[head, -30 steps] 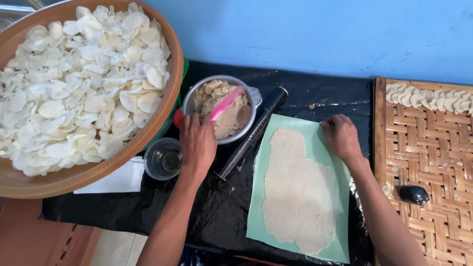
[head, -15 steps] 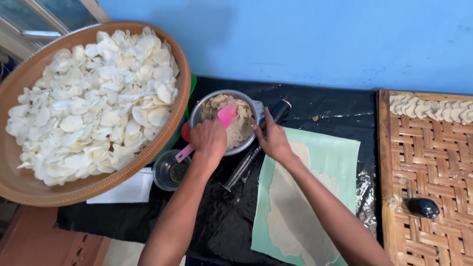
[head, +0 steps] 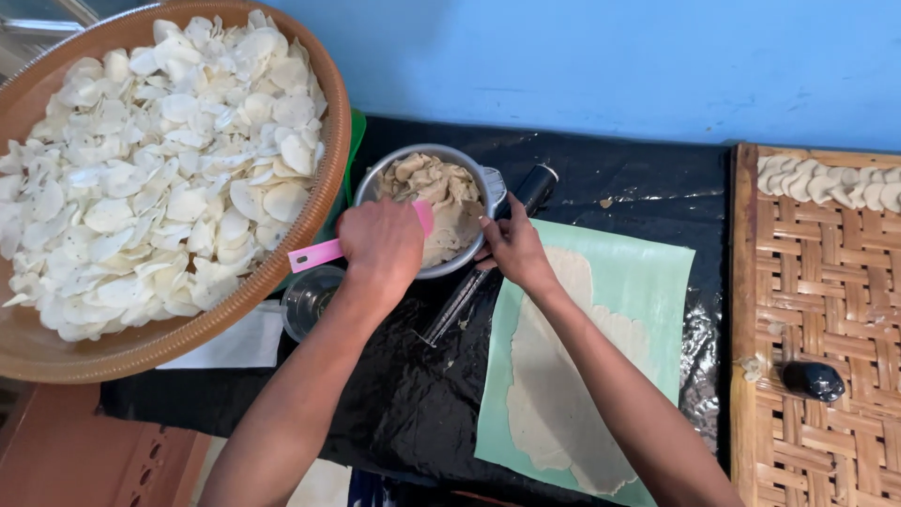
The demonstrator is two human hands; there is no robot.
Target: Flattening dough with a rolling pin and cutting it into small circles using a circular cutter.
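Left hand [head: 380, 246]: clenched round the pink scraper [head: 324, 252], handle poking out to its left, blade past the fingertips in the dough.
Right hand [head: 511, 246]: fingers curled on the near rim of the metal bowl [head: 486, 180], steadying it.
Dough [head: 441, 192]: heaped in the bowl, just beyond both sets of fingers.
Scraper axis: left to right, rising slightly toward the bowl.
Nearer hand: the left.
Beside the right fingers: black rolling pin [head: 488, 258]; the rolled sheet [head: 554, 394] lies behind the wrist.
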